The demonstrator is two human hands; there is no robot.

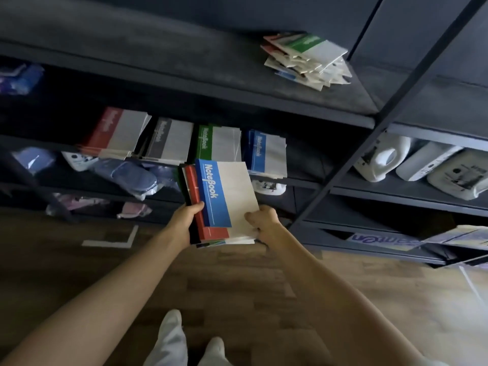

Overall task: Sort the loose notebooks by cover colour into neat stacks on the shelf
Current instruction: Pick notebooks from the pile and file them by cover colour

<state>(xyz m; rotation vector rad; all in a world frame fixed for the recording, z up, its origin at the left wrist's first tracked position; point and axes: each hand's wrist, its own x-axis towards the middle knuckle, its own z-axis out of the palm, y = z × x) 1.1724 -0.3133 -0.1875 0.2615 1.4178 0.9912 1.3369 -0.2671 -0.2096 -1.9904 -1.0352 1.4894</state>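
1. Held bundle of notebooks (224, 202) up in the air just in front of the middle shelf (306, 165); blue cover on top, a red cover and a green edge fanned out beneath; mixed colours, so not yet sorted.
2. Gripped from both sides: left hand (184, 220) curled round the spine side with thumb on top, right hand (261, 220) pinching the lower corner of the pale half; covers already splayed, so likely to slip out and scatter over the wooden floor (237, 281) on release of either hand.
3. Just behind, four sorted stacks in a row: red stack (113, 132), grey stack (169, 141), green stack (216, 143), blue stack (266, 151); close neighbours, so easy to land a book on the wrong colour; close to the front lip, so liable to be knocked off by a careless push.
4. Well above, a ragged loose pile (306, 62) on the upper shelf; skewed and uneven, prone to spilling if pulled from low down.
5. Off to the right, white jugs (383, 157); well apart, no likely trouble.
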